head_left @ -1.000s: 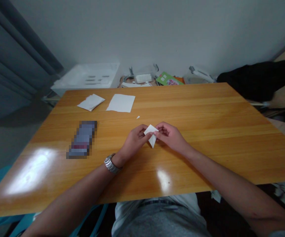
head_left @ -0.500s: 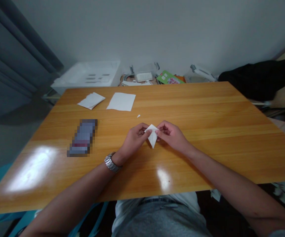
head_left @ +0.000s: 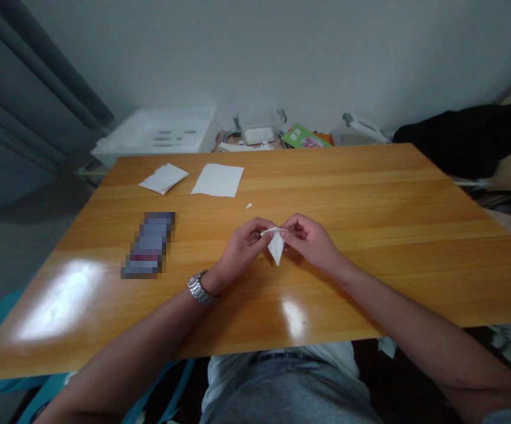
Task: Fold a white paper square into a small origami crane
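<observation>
A small folded white paper (head_left: 276, 247) hangs point-down between my hands, over the middle of the wooden table (head_left: 370, 212). My left hand (head_left: 247, 244) pinches its left side between thumb and fingers. On the right side, my right hand (head_left: 308, 238) grips it the same way. The paper's upper edge looks narrow, and the fingertips behind it are partly hidden. Beyond my hands lies a tiny white scrap (head_left: 249, 206).
Near the far left edge are a folded white paper stack (head_left: 164, 178) and a square white sheet (head_left: 218, 180). A blurred-out dark device (head_left: 149, 244) lies at left. Behind the table stand a white foam tray (head_left: 158, 132) and a green booklet (head_left: 303, 136).
The top part of the folded paper has tipped, so its upper peak now shows as a thin edge. Both hands still hold it, with fingers slightly shifted.
</observation>
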A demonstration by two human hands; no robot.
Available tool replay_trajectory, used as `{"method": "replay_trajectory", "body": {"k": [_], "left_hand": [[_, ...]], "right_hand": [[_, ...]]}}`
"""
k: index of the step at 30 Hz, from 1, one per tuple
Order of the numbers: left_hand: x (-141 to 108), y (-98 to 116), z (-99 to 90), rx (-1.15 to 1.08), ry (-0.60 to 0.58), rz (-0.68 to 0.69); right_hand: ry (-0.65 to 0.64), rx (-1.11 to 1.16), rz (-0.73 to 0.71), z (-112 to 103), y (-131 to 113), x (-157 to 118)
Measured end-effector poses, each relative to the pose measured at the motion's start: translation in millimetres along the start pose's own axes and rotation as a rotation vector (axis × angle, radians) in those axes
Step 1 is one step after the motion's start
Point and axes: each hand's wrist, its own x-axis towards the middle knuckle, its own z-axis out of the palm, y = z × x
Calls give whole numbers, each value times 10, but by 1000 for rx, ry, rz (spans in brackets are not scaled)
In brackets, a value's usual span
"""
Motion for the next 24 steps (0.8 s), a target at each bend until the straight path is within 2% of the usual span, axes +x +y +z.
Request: {"method": "replay_trajectory", "body": {"k": [8,24], "left_hand": [[0,131,-1,91,35,-33],[0,123,-21,116,17,-14]], "right_hand": [[11,-14,-25,11,-15,-19],[-35,-16,-34,5,-62,-44]]}}
